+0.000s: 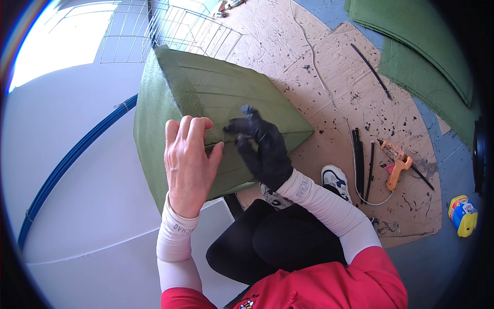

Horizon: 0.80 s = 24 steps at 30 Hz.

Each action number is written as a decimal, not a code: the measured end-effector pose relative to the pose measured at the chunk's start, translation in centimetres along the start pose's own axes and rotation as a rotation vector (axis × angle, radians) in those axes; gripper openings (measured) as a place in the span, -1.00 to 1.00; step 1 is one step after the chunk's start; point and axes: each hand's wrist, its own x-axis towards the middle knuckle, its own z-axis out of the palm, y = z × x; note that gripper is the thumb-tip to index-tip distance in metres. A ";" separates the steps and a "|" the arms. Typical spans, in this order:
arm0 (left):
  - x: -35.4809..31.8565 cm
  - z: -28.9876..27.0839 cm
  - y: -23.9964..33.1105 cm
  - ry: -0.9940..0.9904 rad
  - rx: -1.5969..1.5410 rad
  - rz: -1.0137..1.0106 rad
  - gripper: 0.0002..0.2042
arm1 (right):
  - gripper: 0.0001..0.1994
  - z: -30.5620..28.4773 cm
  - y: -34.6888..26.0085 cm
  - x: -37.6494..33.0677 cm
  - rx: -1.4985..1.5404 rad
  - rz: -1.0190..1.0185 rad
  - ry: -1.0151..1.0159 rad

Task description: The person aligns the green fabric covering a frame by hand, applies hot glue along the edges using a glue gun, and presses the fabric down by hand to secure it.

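A large green fabric cover (221, 87), stretched into a box shape with sharp folded edges, stands in front of me. My left hand (190, 154) is bare, its fingers bent over the near edge of the cover and the thumb on the lower side; the fingertips are partly hidden. My right hand (260, 147) wears a black glove and is held just right of the left one, over the same edge. Its fingers are curved and apart, slightly smeared by motion, and nothing shows between them.
Cardboard (329, 98) covers the floor, strewn with black scraps. An orange glue gun (397, 165) lies right, its white cord (329, 92) running away; black sticks (358, 165) are beside it. Farther out are a yellow container (465, 216), green sheets (417, 36), a wire rack (170, 26) and blue tubing (72, 162).
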 end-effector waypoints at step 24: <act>-1.5 3.0 0.2 0.261 -0.057 -0.060 -0.31 | -0.60 -0.8 1.1 7.8 0.675 0.246 -0.422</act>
